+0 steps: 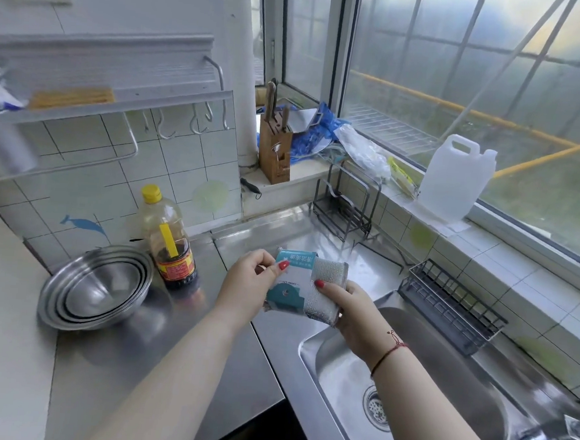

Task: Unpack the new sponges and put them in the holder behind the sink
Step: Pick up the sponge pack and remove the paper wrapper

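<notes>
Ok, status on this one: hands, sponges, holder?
Both hands, left and right, grip sponge pack over counter. Pack not yet opened. Holder behind sink clear, nothing in the way.

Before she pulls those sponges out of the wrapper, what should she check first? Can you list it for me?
1. Both hands on the sponge pack: ok, left hand grips the teal label end, right hand the mesh end.
2. Pack opened: cannot tell.
3. Holder behind the sink free of items: ok, it looks empty.
4. Way to the holder clear: ok, nothing stands between.
5. Bottle and bowls away from the elbows: ok, they sit apart to the left.
</notes>
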### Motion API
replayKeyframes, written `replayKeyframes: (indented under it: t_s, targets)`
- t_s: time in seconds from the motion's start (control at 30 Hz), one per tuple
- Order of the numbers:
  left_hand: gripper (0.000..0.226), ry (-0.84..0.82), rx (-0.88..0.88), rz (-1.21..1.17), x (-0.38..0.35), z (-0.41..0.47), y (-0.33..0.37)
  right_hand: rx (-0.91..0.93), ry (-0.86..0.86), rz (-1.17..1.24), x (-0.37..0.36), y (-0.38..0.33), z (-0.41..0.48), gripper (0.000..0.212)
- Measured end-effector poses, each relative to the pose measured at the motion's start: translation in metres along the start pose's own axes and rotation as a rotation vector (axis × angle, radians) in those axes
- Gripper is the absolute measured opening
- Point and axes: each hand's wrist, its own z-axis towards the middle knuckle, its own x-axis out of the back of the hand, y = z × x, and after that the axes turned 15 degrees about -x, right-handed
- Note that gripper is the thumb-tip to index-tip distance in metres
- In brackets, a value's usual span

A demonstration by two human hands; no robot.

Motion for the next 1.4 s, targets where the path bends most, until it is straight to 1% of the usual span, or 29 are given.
replayKeyframes:
  t_s: [0.13,0.23,0.3,0.43,0.53,0.63,0.8,0.93,1.07,1.1,1.2,1.4]
  targets:
    - [0.029,0.03,0.024,-0.031,0.005,-0.001,0.001,-0.002,-0.046,0.065,0.0,0.002,0.004,0.043]
    - [0.03,0.067,0.05,-0.093,0.006,-0.002,0.001,-0.004,-0.055,0.093,-0.001,0.002,0.008,0.046]
    - [0.031,0.064,0.061,-0.105,0.006,-0.004,0.002,-0.007,-0.059,0.111,-0.003,0.001,0.009,0.048]
    - [0.033,-0.013,0.073,-0.032,0.006,-0.006,0.006,-0.023,-0.034,0.175,-0.002,-0.001,0.007,0.037]
    - [0.026,-0.087,0.044,-0.038,0.005,-0.008,0.003,-0.042,0.018,0.197,-0.002,-0.003,0.007,0.038]
    - [0.019,-0.103,0.01,0.02,0.003,-0.007,-0.003,-0.064,0.044,0.239,-0.003,-0.003,0.006,0.038]
    - [0.023,-0.135,-0.054,0.047,0.008,-0.005,0.001,-0.071,0.017,0.284,-0.003,-0.005,0.003,0.027]
    - [0.023,-0.185,-0.079,0.033,0.015,-0.003,0.002,-0.077,-0.036,0.272,0.0,-0.006,0.0,0.02]
    - [0.016,-0.189,-0.063,-0.098,0.025,0.0,0.004,-0.101,-0.056,0.276,0.006,-0.006,-0.001,0.012]
    - [0.014,-0.195,-0.059,-0.115,0.028,0.001,0.004,-0.107,-0.065,0.263,0.006,-0.007,-0.002,0.013]
    - [0.012,-0.218,-0.051,-0.146,0.033,0.002,0.001,-0.111,-0.111,0.209,0.007,-0.011,-0.003,0.028]
    - [0.013,-0.216,-0.038,-0.129,0.041,0.001,-0.005,-0.07,-0.203,0.214,0.012,-0.011,-0.003,0.034]
